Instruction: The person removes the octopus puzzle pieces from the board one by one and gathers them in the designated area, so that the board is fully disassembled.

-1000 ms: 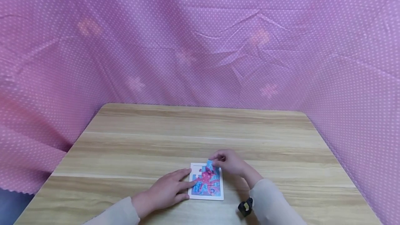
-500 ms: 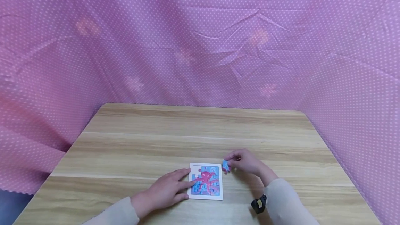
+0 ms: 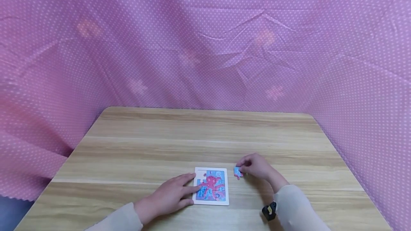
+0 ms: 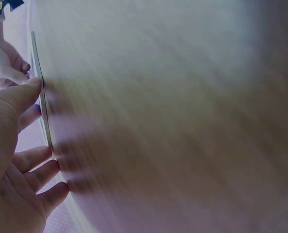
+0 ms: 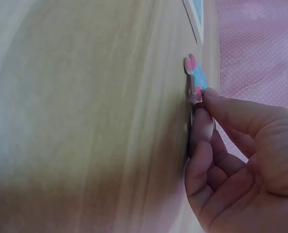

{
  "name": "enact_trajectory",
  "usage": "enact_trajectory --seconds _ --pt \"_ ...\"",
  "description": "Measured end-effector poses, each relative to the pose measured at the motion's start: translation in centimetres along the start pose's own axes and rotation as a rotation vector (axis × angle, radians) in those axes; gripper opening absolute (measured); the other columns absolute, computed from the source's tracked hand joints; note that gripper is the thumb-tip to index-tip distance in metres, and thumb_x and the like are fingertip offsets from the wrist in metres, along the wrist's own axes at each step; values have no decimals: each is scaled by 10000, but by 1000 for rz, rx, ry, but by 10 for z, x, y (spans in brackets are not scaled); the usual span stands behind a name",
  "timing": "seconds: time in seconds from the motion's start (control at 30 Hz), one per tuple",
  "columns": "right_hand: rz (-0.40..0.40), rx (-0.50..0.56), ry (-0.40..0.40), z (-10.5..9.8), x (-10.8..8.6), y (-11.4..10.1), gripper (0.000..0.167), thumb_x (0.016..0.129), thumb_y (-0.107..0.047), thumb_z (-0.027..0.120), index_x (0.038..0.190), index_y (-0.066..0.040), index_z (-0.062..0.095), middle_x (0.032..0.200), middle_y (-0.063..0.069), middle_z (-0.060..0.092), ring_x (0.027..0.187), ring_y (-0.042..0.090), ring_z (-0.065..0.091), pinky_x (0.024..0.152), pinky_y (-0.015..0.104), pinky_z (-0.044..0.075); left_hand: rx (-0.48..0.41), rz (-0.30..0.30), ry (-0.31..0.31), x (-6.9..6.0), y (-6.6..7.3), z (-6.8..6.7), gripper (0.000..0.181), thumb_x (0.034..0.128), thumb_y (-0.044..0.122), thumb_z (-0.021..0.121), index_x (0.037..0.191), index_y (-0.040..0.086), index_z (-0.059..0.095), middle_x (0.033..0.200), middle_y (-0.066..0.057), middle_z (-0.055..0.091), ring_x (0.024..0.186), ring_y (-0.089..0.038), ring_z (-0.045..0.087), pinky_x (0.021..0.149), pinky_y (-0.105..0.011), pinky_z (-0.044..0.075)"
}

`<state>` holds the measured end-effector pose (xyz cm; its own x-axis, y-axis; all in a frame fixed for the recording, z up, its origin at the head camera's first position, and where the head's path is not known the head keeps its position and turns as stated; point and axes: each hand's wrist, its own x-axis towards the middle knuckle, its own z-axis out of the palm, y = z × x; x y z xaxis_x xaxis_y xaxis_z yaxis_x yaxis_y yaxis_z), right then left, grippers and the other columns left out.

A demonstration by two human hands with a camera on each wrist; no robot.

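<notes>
Tray [image 3: 211, 203] touched by left hand [image 3: 171, 194], fingers extended over left rim. Puzzle piece [image 3: 237, 171] pinched by right hand [image 3: 257, 167], just right of tray. Step, judged: setting piece down; next calls for level lowering, then release.

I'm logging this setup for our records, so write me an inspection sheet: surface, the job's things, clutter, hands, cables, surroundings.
Surface: wood-grain table, flat, with rounded far corners.
Job's things: octopus puzzle board lying flat, its far left corner bare white; one puzzle piece off the board, to its right.
Clutter: nothing seen.
Left hand: resting at the board's left edge, one finger reaching over the picture.
Right hand: pinching the puzzle piece; black device at that wrist.
Cables: nothing seen.
Surroundings: pink dotted cloth hanging behind the table and along both sides.
</notes>
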<state>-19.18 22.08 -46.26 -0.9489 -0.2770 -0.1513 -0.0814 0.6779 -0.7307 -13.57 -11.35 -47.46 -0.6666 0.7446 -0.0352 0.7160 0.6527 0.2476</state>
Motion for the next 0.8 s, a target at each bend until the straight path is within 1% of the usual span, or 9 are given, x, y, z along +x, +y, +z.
enact_trajectory --seconds 0.13,0.3,0.4,0.5,0.63,0.8 --pt "34 -12 42 3 1 1 122 823 -43 716 910 -127 730 810 -45 644 749 143 550 669 305 482 -38 -22 -3 1 1 0 475 929 448 569 1376 302 509 1495 -91 350 1348 -282 338 1047 -498 331" --pt "34 -1 72 4 0 1 147 801 -39 730 929 -111 718 832 -39 645 791 135 573 708 298 502 -114 -61 17 2 1 0 487 900 444 606 1364 329 513 1493 -83 350 1339 -300 344 1055 -531 297" --pt "37 3 86 5 0 1 151 812 -52 725 944 -125 711 835 -44 638 800 131 580 709 294 509 -140 -65 33 2 1 0 487 890 430 626 1354 320 531 1482 -85 364 1328 -307 355 1048 -541 299" --pt "20 3 101 8 0 -2 147 828 -77 719 959 -141 705 838 -53 636 799 131 583 697 292 513 -149 -60 46 1 1 0 493 882 416 641 1352 303 542 1473 -97 375 1319 -317 366 1043 -547 303" --pt "-25 32 83 14 1 -9 145 846 -106 710 989 -124 697 845 -49 640 795 130 590 697 279 515 -158 -66 48 0 1 -1 499 878 410 649 1353 301 543 1470 -95 379 1321 -317 364 1049 -543 297" --pt "-53 111 14 24 3 -22 168 867 -110 692 1034 -92 685 866 -17 637 762 156 597 653 294 534 -180 -75 41 1 2 -1 507 878 422 647 1358 302 537 1472 -101 372 1324 -316 359 1058 -536 286"
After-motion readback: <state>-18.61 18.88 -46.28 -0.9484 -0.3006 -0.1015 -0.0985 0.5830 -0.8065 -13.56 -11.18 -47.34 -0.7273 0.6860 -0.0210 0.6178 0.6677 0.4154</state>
